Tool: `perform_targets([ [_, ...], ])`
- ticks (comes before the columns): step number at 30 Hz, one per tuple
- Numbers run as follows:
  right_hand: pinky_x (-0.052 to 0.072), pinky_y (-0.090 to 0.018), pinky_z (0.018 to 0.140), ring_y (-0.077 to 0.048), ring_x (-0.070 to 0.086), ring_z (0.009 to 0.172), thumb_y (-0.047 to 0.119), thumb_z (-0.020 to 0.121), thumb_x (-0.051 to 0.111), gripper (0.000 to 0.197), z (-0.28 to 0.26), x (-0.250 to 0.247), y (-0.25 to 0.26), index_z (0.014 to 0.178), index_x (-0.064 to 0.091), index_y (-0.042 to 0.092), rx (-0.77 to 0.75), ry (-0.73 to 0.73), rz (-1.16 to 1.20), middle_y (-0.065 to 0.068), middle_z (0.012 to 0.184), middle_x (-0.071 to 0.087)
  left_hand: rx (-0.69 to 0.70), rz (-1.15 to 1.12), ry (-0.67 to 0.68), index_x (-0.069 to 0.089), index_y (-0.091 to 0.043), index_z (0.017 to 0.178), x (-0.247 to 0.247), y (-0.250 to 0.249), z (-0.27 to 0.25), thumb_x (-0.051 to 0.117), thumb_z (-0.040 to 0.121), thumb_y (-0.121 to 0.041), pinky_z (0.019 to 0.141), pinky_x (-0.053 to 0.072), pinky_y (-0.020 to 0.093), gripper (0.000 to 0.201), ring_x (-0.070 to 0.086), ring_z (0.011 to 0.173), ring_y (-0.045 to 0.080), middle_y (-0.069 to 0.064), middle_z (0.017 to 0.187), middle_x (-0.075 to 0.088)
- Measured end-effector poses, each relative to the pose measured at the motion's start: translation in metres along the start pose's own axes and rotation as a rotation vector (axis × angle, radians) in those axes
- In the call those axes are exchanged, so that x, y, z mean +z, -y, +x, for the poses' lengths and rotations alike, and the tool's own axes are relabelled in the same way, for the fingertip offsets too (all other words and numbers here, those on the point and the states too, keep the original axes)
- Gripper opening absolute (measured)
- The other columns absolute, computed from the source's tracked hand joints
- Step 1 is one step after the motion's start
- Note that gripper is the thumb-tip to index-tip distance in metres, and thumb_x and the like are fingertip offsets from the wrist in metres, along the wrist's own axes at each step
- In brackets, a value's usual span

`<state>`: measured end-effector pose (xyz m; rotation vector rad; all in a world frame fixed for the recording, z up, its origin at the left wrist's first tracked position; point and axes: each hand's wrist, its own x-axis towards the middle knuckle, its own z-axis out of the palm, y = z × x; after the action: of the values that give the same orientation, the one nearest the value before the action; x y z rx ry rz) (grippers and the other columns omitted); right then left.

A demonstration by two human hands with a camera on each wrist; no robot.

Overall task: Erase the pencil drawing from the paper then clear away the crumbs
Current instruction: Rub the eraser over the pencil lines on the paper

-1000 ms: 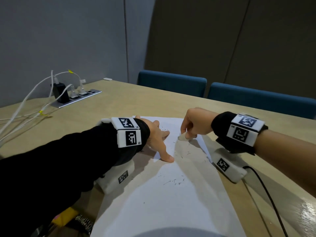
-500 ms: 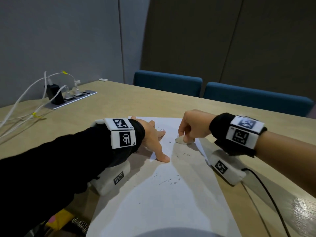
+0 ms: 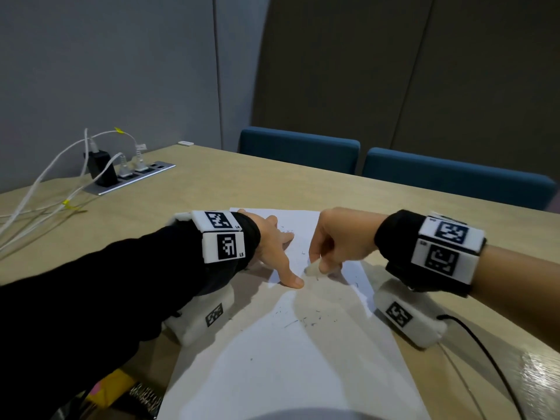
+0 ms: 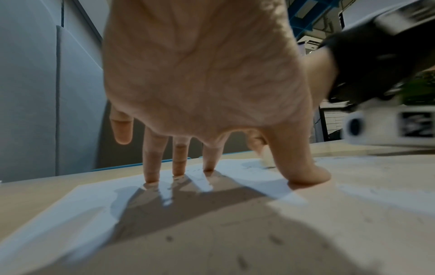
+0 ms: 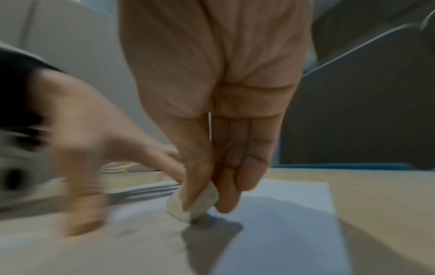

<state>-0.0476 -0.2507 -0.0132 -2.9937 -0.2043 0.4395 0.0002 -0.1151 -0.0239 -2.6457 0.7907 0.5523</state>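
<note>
Paper: a white sheet of paper [image 3: 291, 368] lies flat on the tabletop [image 3: 212, 183], its long side running away from the person; no clear pencil drawing shows, only faint marks near the eraser, too blurred to read.
Handling of the paper: thin, light and limp by the look of it; it would likely slide or crease under a rubbing stroke unless pinned, so it is best held by flat pressure close beside the rubbed spot, not pinched at an edge.
Eraser: a small white eraser [image 5: 191, 203], grey and worn at the corners, stands tilted with its lower edge touching the paper in the far half of the sheet.
Handling of the eraser: soft and grippy by judgement, best held low on its sides so it does not bend.
Right hand: the right hand [image 3: 339, 241] has its grip closed on the eraser, thumb on one face and fingers [image 5: 235, 186] on the other.
Left hand: the left hand [image 3: 272, 247] is spread, fingers [image 4: 151, 163] straight and the thumb pressing the sheet just beside the eraser; it holds nothing.
Crumbs: dark eraser crumbs [image 3: 306, 321] lie scattered across the middle of the sheet, a few more near the far edge.
Stage: erasing seems under way; the crumbs are not yet cleared.
Surroundings: a power strip [image 3: 136, 177] with white cables [image 3: 39, 192] sits at the far left, and two blue chairs [image 3: 298, 150] stand beyond the tabletop.
</note>
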Motion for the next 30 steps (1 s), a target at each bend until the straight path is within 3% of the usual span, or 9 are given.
perform_targets([
  [4,0.051,-0.027,0.082,-0.009,0.058,0.069,0.015,0.081,0.070,0.013,-0.007,0.000,0.005,0.094,0.073,0.018,-0.036,0.050,0.011,0.010,0.065,0.063,0.055,-0.095,-0.008,0.038,-0.023,0.137,0.002,0.020,0.002,0.068,0.060,-0.074,0.102,0.040,0.040,0.097,0.046,0.123,0.020,-0.008,0.141,0.037],
  [6,0.051,-0.026,0.082,-0.009,0.058,0.068,0.014,0.082,0.069,0.016,0.000,-0.007,0.006,0.098,0.073,0.016,-0.026,-0.008,0.017,0.003,0.072,0.069,0.071,-0.106,0.005,0.042,-0.019,0.122,0.004,0.029,0.002,0.072,0.060,-0.069,0.104,0.040,0.041,0.086,0.047,0.125,0.020,-0.007,0.140,0.042],
  [8,0.049,-0.023,0.080,-0.008,0.057,0.069,0.015,0.082,0.069,0.017,0.013,-0.015,0.008,0.099,0.073,0.016,-0.009,-0.108,0.023,-0.002,0.079,0.071,0.072,-0.102,0.013,0.038,-0.027,0.121,0.007,0.032,0.001,0.071,0.062,-0.069,0.106,0.037,0.042,0.080,0.042,0.129,0.022,-0.006,0.146,0.032],
  [10,0.049,-0.025,0.081,-0.010,0.057,0.071,0.016,0.082,0.069,0.017,0.027,-0.018,0.013,0.099,0.073,0.016,-0.006,-0.170,0.031,-0.003,0.083,0.071,0.051,-0.084,0.025,0.019,-0.039,0.145,0.009,0.033,0.001,0.067,0.062,-0.073,0.107,0.035,0.041,0.102,0.037,0.131,0.023,-0.004,0.149,0.017],
  [12,0.051,-0.028,0.083,-0.013,0.057,0.077,0.014,0.082,0.068,0.018,0.039,-0.014,0.019,0.100,0.073,0.017,-0.016,-0.166,0.004,-0.003,0.091,0.071,0.043,-0.085,0.029,0.003,-0.045,0.147,0.010,0.035,0.004,0.064,0.061,-0.076,0.107,0.035,0.040,0.110,0.035,0.132,0.023,-0.004,0.149,0.013],
  [16,0.050,-0.028,0.085,-0.013,0.055,0.080,0.013,0.085,0.065,0.021,0.041,0.000,0.024,0.103,0.073,0.020,-0.051,-0.135,-0.039,0.001,0.090,0.069,0.037,-0.079,0.037,0.005,-0.033,0.150,0.013,0.037,0.007,0.061,0.065,-0.075,0.108,0.035,0.041,0.110,0.033,0.133,0.020,-0.005,0.149,0.011],
  [22,0.048,-0.018,0.079,-0.001,0.057,0.065,0.011,0.081,0.069,0.019,0.009,-0.001,0.017,0.095,0.074,0.022,-0.111,0.064,0.023,0.006,0.077,0.071,0.019,-0.072,0.050,-0.003,-0.034,0.150,0.014,0.040,0.010,0.059,0.061,-0.080,0.109,0.032,0.037,0.118,0.030,0.137,0.019,-0.011,0.154,0.000],
  [26,0.050,-0.023,0.080,-0.006,0.057,0.068,0.014,0.081,0.070,0.017,0.035,-0.010,0.015,0.096,0.074,0.019,-0.045,-0.109,0.025,-0.003,0.088,0.074,0.021,-0.040,0.040,0.001,-0.030,0.151,0.011,0.036,0.006,0.057,0.066,-0.078,0.109,0.034,0.040,0.112,0.031,0.135,0.021,-0.005,0.153,0.007],
  [30,0.050,-0.023,0.079,-0.006,0.055,0.069,0.018,0.081,0.071,0.016,0.036,-0.007,0.015,0.097,0.074,0.020,-0.020,-0.103,-0.015,0.001,0.086,0.072,0.007,-0.051,0.042,0.000,-0.032,0.151,0.010,0.034,0.005,0.059,0.066,-0.077,0.106,0.035,0.037,0.112,0.033,0.135,0.020,-0.006,0.153,0.006],
])
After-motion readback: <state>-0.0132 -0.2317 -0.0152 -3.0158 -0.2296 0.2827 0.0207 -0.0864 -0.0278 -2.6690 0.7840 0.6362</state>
